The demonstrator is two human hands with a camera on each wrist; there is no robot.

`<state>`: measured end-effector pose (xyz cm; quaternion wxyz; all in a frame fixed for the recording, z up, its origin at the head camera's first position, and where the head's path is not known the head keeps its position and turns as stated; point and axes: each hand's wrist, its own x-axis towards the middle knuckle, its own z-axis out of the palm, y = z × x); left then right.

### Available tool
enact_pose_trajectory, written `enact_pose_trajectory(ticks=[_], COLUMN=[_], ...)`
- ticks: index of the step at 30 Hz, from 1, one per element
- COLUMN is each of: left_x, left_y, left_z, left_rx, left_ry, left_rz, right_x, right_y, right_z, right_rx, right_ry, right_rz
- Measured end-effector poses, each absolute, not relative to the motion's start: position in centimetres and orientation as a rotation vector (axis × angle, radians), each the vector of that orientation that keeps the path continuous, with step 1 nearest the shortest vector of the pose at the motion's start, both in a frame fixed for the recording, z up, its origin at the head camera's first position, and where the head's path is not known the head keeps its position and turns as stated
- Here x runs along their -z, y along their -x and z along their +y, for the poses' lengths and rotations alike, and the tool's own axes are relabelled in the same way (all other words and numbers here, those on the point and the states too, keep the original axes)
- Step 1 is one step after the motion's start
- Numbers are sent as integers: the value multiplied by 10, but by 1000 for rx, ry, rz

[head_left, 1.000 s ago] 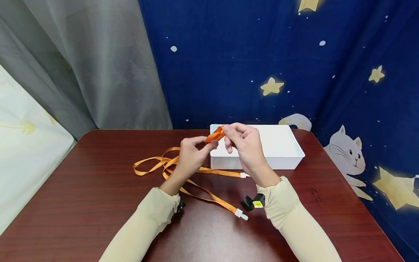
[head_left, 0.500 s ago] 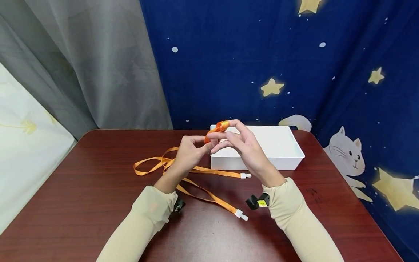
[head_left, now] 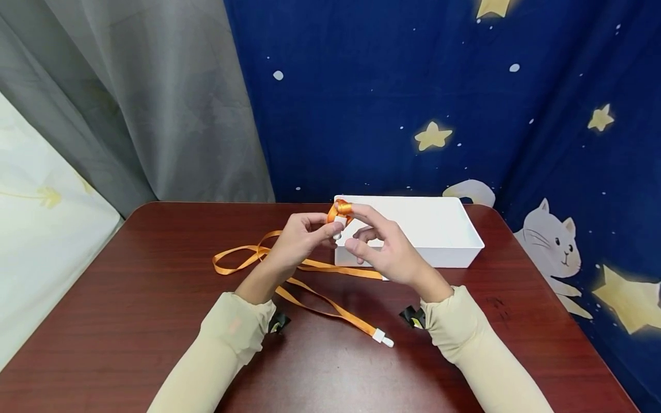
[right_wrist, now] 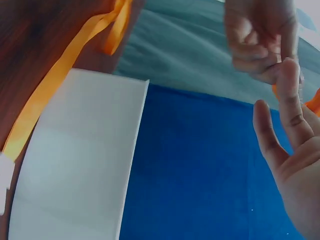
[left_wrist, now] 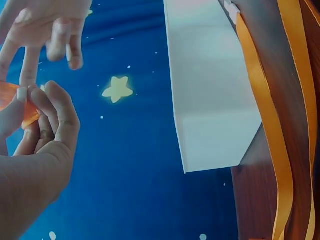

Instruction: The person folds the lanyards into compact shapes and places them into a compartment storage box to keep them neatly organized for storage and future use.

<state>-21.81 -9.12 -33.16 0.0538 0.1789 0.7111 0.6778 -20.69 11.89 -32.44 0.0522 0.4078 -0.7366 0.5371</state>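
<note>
A bundled orange lanyard with a white clip end is up in front of the white box. My left hand pinches it between thumb and fingers, the clip beside the thumb tip. My right hand reaches in from the right, its index finger stretched out to the orange band and its thumb apart from it. In the right wrist view, the fingers look fairly straight, and the lanyard is partly hidden behind them. Fingers cover much of the lanyard in the left wrist view.
A shallow white box stands at the back of the dark red wooden table. More orange lanyard straps lie looped in front of it, with a white clip at one end. Curtains hang behind.
My right thumb and fingertips have come off the lanyard bundle, leaving the index finger at the band. The bundle has turned and its white clip now shows. My left hand keeps its pinch.
</note>
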Motion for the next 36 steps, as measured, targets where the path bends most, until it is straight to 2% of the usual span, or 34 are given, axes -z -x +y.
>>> enact_pose_trajectory(ticks=[5,25,36], left_x=[328,324,319], left_y=[216,212,209], left_z=[-91,-94,-86], left_rx=[-2107,-2172,-2228], left_ry=[-550,-605,-471], left_rz=[2069,1817,1841], right_x=[330,336,335], right_y=[207,212,215], right_z=[124,124,123], right_rx=[-1347,-794,-519], right_ry=[-1213,-1286,-1326], right_rz=[-2259,-2140,-2087])
